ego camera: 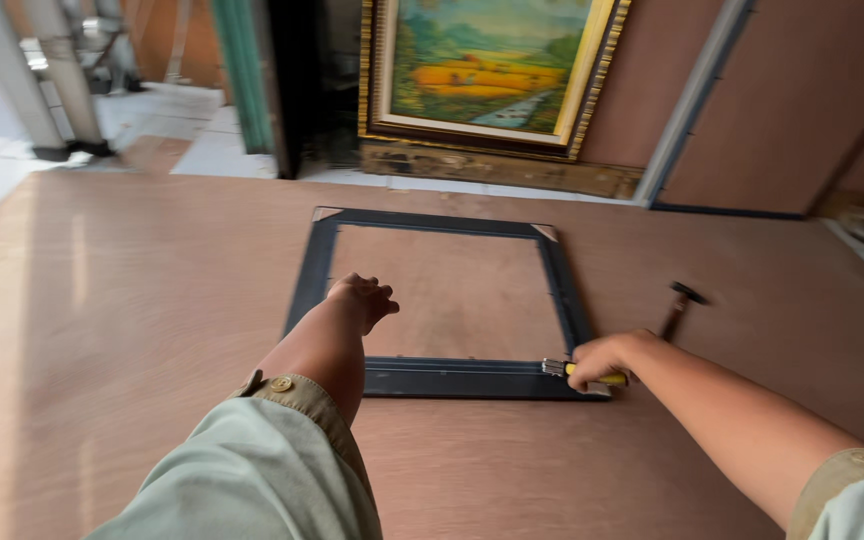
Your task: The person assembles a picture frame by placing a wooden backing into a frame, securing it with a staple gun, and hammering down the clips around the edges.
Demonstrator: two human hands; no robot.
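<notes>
A dark rectangular picture frame (317, 265) lies face down on a brown plywood sheet, a brown backing board (452, 290) set inside it. My left hand (364, 298) hovers over the frame's left side, fingers loosely curled and apart, holding nothing. My right hand (600, 360) rests at the frame's near right corner, closed around a yellow-handled tool (582, 372) whose metal tip points left along the bottom rail.
A hammer (680, 303) lies on the plywood (132, 330) just right of the frame. A gold-framed landscape painting (487, 70) leans against the far wall. Brown panels with a pale strip stand at the back right. Tiled floor lies at the far left.
</notes>
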